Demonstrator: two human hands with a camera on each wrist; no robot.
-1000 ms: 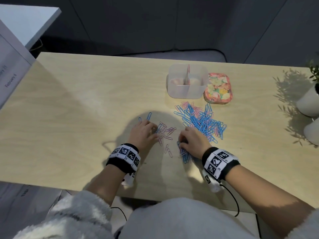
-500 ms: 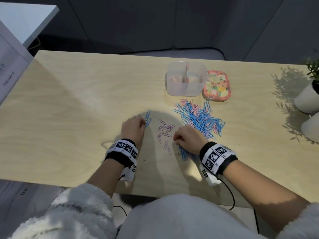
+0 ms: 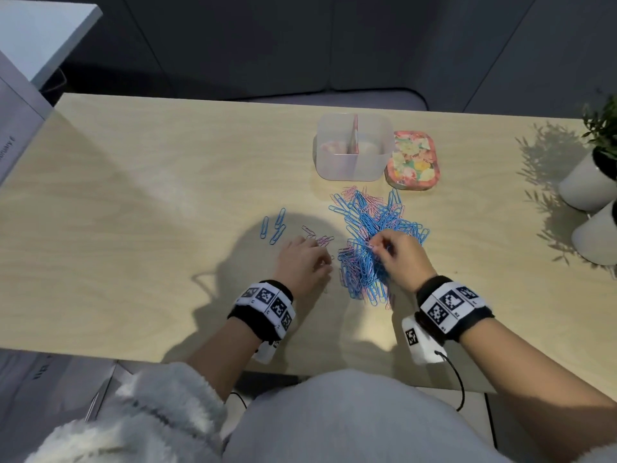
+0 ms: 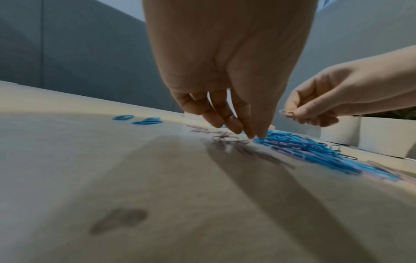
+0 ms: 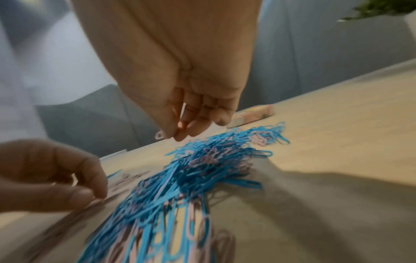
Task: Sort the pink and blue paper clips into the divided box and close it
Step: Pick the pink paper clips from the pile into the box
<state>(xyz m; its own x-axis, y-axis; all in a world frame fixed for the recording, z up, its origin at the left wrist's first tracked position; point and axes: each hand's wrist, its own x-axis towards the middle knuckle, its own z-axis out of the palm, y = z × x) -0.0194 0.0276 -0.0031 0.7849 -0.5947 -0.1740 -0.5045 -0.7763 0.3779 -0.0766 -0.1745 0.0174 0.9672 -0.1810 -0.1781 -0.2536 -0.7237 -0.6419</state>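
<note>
Across the wooden table, the right hand pinches one pink clip lifted off the mixed pile, while the left hand, fingers bunched downward on the loose pink clips, gathers them, seemingly for the divided box standing open well beyond.
</note>
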